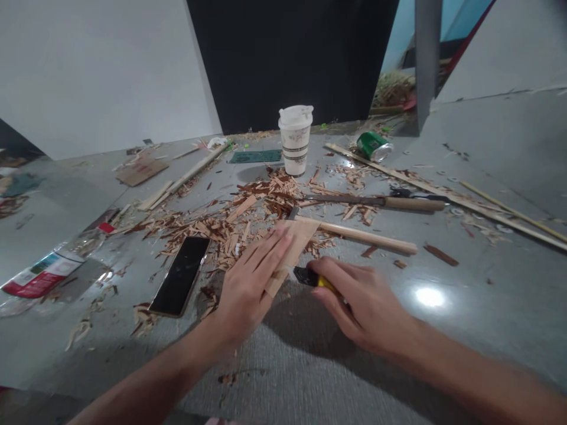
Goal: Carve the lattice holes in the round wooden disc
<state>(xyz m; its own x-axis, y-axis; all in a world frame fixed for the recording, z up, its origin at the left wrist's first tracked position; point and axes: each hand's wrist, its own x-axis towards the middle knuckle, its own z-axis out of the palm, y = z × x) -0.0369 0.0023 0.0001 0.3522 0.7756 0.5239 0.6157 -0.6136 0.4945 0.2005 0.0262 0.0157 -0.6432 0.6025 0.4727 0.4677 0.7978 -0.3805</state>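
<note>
I cannot read any writing here: the cup [295, 140] has only a faint pattern and dark bands, the green can [373, 146] lies on its side with its label too small to read, and the red and white packet [41, 275] at the left edge shows print that is blurred. My left hand [248, 283] lies flat with the fingers stretched and close together, pressing on a thin wood piece [296, 248] that rests on the table [465, 283] in front of me, tilted away to the right. My left forearm comes from the lower left. My right hand [367, 304] is closed around a yellow and black knife [315, 278], and its black tip touches the near edge of the wood piece, just beside my left fingers. My right wrist is low, close to the table, and the arm comes from the lower right. A phone [181, 275] with a dark screen lies to the left of my left hand. Behind the wood piece there is a heap of shavings [230, 221], a round stick [367, 238], and a tool with a wooden handle [376, 202]. The cup stands upright behind the shavings.
</note>
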